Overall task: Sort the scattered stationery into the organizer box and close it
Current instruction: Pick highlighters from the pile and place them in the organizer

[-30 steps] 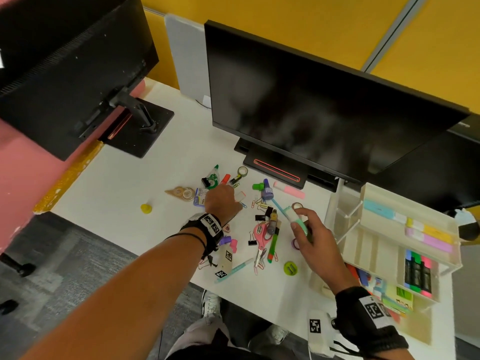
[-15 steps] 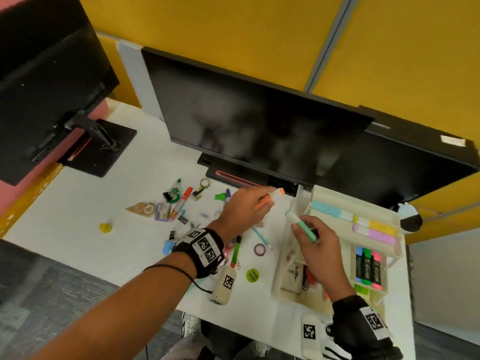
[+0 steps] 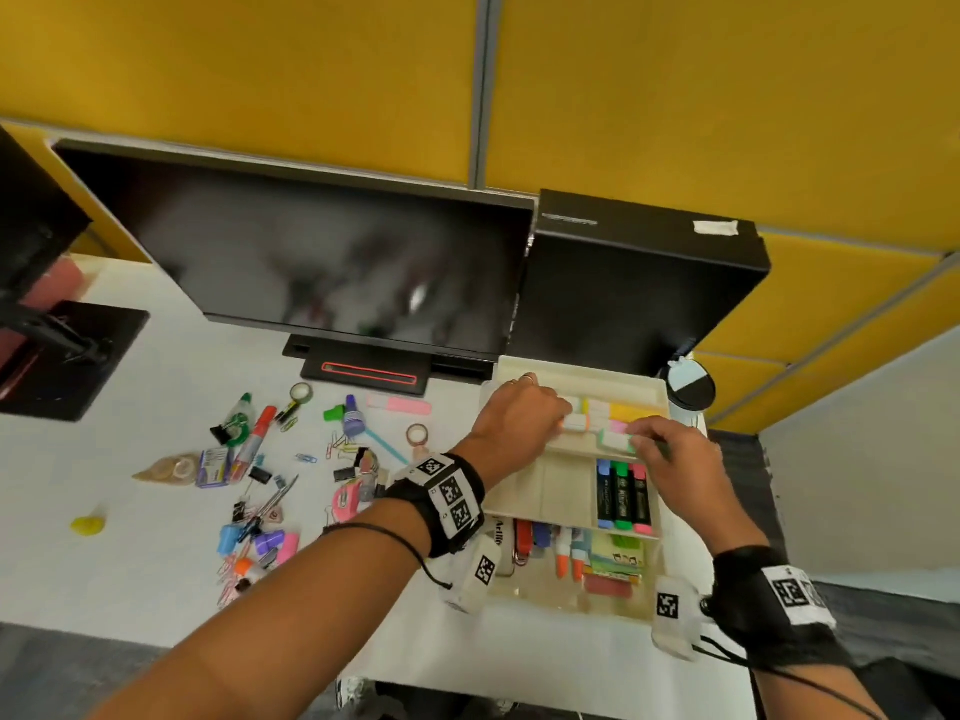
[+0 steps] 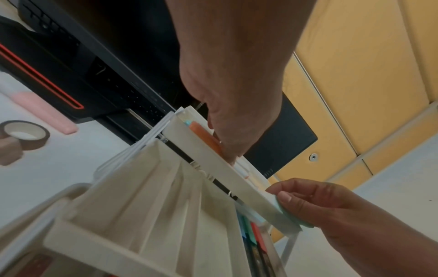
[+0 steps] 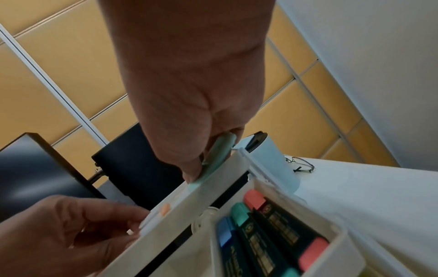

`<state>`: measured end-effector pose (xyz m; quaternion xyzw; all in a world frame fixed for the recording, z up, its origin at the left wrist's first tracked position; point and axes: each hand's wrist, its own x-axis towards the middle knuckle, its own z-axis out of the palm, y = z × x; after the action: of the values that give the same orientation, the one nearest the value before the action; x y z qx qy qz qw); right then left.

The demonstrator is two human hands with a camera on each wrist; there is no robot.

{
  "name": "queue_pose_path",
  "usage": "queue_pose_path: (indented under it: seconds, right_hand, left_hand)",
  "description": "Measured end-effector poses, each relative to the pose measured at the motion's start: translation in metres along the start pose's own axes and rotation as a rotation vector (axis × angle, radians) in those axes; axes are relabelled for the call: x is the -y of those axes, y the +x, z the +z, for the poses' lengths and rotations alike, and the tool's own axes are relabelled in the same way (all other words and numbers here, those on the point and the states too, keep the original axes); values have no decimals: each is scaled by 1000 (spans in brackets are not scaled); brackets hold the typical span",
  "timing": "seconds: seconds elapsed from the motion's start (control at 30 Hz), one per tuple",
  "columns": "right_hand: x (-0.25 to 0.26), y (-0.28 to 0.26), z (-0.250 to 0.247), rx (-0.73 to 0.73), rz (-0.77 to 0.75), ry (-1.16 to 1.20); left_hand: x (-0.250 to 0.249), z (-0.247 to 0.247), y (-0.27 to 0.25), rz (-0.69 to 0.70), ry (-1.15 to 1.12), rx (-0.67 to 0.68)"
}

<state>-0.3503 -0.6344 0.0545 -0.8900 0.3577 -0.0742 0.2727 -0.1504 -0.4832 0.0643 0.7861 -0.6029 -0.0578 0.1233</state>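
The cream organizer box (image 3: pixel 571 602) stands open at the desk's right, its tiered trays fanned out. Pastel highlighters lie in the top tray (image 3: pixel 660 392); blue, green and pink markers (image 3: pixel 622 493) fill a middle tray. My left hand (image 3: pixel 563 418) holds an orange highlighter (image 3: pixel 575 422) down inside the top tray; the left wrist view shows the orange highlighter (image 4: pixel 206 138) lying along the tray's wall. My right hand (image 3: pixel 636 436) pinches a mint-green highlighter (image 5: pixel 213 159) at the top tray's front edge, to the right of the orange one.
Loose stationery lies scattered left of the box: tape rolls (image 3: pixel 301 393), a pink highlighter (image 3: pixel 399 405), a red marker (image 3: pixel 254 436), clips, scissors (image 3: pixel 278 498). A monitor (image 3: pixel 332 262) and a black case (image 3: pixel 639 283) stand close behind. A cup (image 3: pixel 691 387) is beside the box.
Both hands left the scattered pile and moved right to the organizer's top tray. The left hand picked up the orange highlighter on the way; the right one kept the mint-green highlighter.
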Motion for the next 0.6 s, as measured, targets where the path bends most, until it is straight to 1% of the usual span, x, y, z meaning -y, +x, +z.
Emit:
queue_pose_path:
  seconds: [0.1,0.17,0.23,0.3,0.37,0.5,0.6]
  right_hand:
    - [-3,1,6,24,-40,-22]
    - [-1,0,11,-29,-34,-26]
    - [1,-1,17,-100,-9,-13]
    - [2,-1,21,-139,38,1]
    - [4,-1,23,-158,81,1]
    - [12,0,26,-175,105,1]
    - [16,0,26,-189,121,0]
  left_hand:
    - [-4,6,2,-30,24,8]
    - [-5,10,-1,-64,43,-5]
    - [-4,12,-6,-104,71,-28]
    - [-3,12,-7,-130,82,-39]
    - [-4,10,-7,-147,81,-51]
    - [-7,9,-6,-160,60,-66]
    - [-5,11,-13,-145,-14,-99]
